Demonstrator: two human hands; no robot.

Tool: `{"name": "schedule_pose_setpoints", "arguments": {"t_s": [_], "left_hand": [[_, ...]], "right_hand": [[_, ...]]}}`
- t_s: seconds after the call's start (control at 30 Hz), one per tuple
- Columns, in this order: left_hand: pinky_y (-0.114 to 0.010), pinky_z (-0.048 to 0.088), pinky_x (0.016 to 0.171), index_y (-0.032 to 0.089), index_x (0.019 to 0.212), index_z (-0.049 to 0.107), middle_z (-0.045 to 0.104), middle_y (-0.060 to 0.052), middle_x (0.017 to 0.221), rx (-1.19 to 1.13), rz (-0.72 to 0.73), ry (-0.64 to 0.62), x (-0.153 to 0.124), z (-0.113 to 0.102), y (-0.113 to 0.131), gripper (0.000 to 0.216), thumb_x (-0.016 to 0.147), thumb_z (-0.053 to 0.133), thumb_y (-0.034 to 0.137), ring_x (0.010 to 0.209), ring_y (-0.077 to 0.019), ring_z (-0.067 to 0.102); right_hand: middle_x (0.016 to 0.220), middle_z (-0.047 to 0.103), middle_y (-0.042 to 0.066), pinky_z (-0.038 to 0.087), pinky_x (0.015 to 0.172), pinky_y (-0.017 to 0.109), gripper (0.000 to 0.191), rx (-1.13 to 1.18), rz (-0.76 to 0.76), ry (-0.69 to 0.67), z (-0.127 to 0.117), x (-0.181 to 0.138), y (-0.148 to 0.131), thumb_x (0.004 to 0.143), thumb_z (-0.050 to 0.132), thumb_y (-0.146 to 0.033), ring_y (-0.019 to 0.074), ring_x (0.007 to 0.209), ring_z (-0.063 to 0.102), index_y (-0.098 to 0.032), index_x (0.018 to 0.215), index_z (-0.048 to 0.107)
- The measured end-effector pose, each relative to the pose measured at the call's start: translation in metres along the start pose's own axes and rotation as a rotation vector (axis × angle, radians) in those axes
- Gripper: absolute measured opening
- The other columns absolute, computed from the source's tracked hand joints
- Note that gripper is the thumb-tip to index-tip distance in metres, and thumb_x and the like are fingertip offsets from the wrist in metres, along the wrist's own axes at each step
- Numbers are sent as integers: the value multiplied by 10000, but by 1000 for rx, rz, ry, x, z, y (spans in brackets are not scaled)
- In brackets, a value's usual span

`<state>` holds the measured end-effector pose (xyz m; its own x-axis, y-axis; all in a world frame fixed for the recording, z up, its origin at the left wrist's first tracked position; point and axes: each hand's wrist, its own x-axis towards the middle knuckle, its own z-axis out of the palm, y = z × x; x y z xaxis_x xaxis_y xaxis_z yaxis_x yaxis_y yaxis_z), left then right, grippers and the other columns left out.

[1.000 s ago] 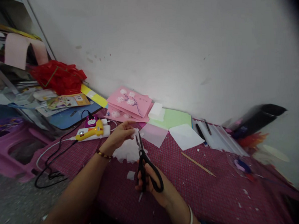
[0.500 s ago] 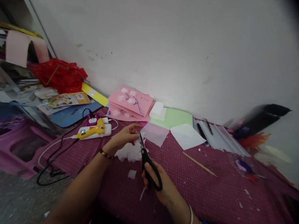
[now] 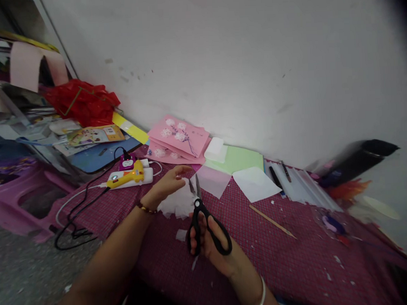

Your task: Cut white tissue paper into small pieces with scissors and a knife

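My left hand [image 3: 167, 184] pinches a small piece of white tissue paper [image 3: 187, 180] just above a heap of white tissue [image 3: 176, 203] on the red checked cloth [image 3: 263, 254]. My right hand [image 3: 213, 245] grips black-handled scissors [image 3: 203, 216] with fingers through the loops. The blades are slightly parted and point up at the pinched paper. A beaded bracelet sits on my left wrist, a silver bangle on my right.
A yellow glue gun [image 3: 126, 177] rests on a white power strip with black cables trailing left. Pink flower cards [image 3: 178, 138], a green sheet [image 3: 238, 160], white paper [image 3: 254, 184], a wooden stick [image 3: 270, 221] and pens lie by the wall. Paper scraps dot the cloth.
The scissor blades have parted after being closed half a second ago. My right hand has shifted slightly right and up toward the paper held by my left hand.
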<state>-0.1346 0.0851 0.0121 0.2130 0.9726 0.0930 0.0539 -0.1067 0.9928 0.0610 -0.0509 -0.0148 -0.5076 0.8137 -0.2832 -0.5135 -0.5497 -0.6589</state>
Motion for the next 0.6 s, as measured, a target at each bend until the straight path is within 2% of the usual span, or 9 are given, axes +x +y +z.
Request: {"name": "schedule_pose_setpoints", "arguments": {"t_s": [0.07, 0.13, 0.2, 0.3, 0.4, 0.47, 0.53, 0.6], "left_hand": [[-314, 466, 890, 190, 1143, 650, 661, -97, 1212, -187, -17, -167, -2, 3, 0, 539, 617, 707, 86, 1055, -196, 605], [-312, 484, 852, 211, 1196, 631, 694, -88, 1144, -385, -65, -305, -5, 9, -1, 593, 625, 750, 108, 960, -178, 646], [-276, 487, 768, 199, 1162, 647, 718, -47, 967, -512, -128, -334, -8, 15, -3, 568, 617, 783, 115, 802, -139, 656], [-234, 457, 644, 152, 970, 683, 682, -3, 777, -567, -211, -314, -9, 21, -6, 409, 588, 830, 156, 630, -97, 607], [-210, 402, 574, 127, 778, 653, 630, 11, 682, -490, -211, -300, -8, 19, -4, 284, 583, 837, 221, 558, -70, 535], [-203, 369, 558, 129, 725, 633, 588, 27, 639, -386, -164, -263, -6, 14, -1, 244, 591, 808, 234, 540, -58, 484], [-214, 362, 564, 137, 730, 637, 568, 34, 630, -202, -108, -191, -4, 7, 2, 180, 612, 748, 215, 545, -69, 467], [-235, 364, 577, 145, 741, 648, 565, 27, 631, 76, -59, -80, 0, -1, 4, 102, 645, 667, 170, 561, -94, 470]], "right_hand": [[780, 675, 8, 461, 637, 295, 652, 38, 29, -54, 2, -2, -3, 662, 797, -671, 142, 637, 594, -200, 1095, 669], [777, 655, 5, 451, 637, 303, 673, 65, 54, -104, 4, -4, -6, 655, 788, -689, 145, 634, 578, -199, 1105, 683], [773, 628, 2, 438, 634, 308, 695, 87, 62, -136, 7, -6, -8, 652, 771, -712, 145, 628, 552, -202, 1116, 691], [781, 607, 5, 419, 635, 309, 684, 106, 59, -151, 9, -8, -10, 669, 741, -728, 145, 630, 522, -218, 1121, 694], [767, 588, 3, 401, 627, 310, 683, 115, 49, -176, 10, -9, -12, 675, 726, -732, 144, 620, 497, -224, 1130, 690], [745, 567, -3, 395, 620, 313, 683, 110, 17, -187, 11, -11, -14, 678, 709, -743, 142, 605, 478, -232, 1131, 687], [735, 549, -8, 396, 614, 321, 690, 96, -34, -177, 11, -14, -18, 679, 687, -759, 141, 594, 460, -242, 1136, 685], [720, 525, -15, 397, 599, 326, 707, 79, -96, -142, 9, -18, -25, 674, 659, -782, 137, 576, 436, -254, 1143, 683]]}}
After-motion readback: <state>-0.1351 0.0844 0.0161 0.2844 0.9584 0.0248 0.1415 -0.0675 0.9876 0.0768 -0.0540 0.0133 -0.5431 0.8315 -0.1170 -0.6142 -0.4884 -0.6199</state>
